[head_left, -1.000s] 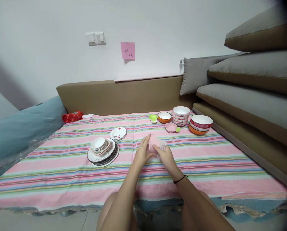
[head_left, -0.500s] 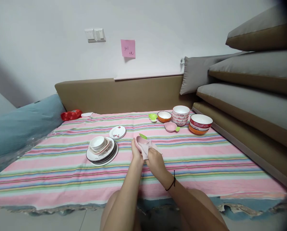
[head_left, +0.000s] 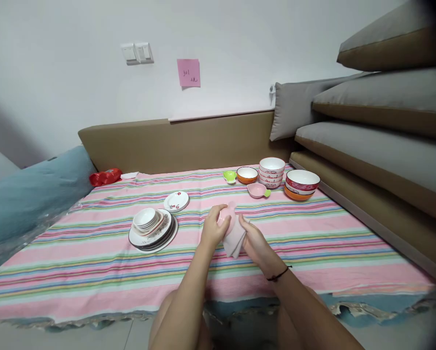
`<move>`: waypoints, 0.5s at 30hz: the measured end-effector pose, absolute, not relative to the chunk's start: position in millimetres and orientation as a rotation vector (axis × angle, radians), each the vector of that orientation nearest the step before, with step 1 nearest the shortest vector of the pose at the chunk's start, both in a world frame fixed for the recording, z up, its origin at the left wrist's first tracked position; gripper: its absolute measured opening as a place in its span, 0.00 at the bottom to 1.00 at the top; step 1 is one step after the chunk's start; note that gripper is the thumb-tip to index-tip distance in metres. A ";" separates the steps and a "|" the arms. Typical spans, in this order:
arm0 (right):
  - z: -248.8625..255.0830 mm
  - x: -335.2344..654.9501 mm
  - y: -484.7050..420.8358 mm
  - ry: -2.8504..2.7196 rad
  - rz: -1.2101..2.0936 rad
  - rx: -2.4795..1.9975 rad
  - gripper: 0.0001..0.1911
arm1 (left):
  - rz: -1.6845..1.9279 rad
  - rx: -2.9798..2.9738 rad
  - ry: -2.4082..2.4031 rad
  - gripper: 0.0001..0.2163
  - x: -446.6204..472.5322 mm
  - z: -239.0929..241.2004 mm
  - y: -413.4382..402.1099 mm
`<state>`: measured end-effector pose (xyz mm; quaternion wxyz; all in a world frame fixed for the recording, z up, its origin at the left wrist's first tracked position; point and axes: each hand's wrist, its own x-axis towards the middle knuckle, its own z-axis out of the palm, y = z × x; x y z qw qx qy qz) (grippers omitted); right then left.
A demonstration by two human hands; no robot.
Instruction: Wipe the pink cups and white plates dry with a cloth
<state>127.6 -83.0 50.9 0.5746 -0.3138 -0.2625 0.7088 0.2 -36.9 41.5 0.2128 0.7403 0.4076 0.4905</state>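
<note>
My left hand (head_left: 213,226) grips a small pink bowl (head_left: 228,214), its underside now facing me and its handle pointing away. My right hand (head_left: 255,242) holds a pale pinkish-grey cloth (head_left: 234,239) against the bowl's near right side; the cloth's corner hangs down. Beyond the hands lies a similar pink bowl with a green handle (head_left: 256,190). Left of the hands, a stack of small white bowls (head_left: 145,218) rests on several dark-rimmed plates (head_left: 139,239).
White floral plates (head_left: 175,200) lie behind the plate stack. At the back right are a green leaf-shaped dish (head_left: 229,177), an orange bowl (head_left: 247,179), stacked white bowls (head_left: 272,179) and red and orange bowls (head_left: 301,187). Grey cushions (head_left: 371,146) border the right side.
The pink bowl has been turned over, from its hollow side showing to its underside showing. My right hand has shifted right and loosened around the cloth. The view has moved slightly.
</note>
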 end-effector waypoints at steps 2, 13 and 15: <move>54.1 137.3 -80.7 -0.584 1.691 -0.717 0.21 | 1.271 2.233 1.002 0.19 0.2 40.9 -38.9; 43.5 141.9 -72.8 -1.628 0.713 -1.394 0.11 | 1.142 0.646 0.815 0.33 26.1 42.2 -37.7; 42.8 137.4 -79.6 -1.777 0.719 -1.400 0.08 | 1.164 0.543 0.771 0.31 23.4 43.3 -38.2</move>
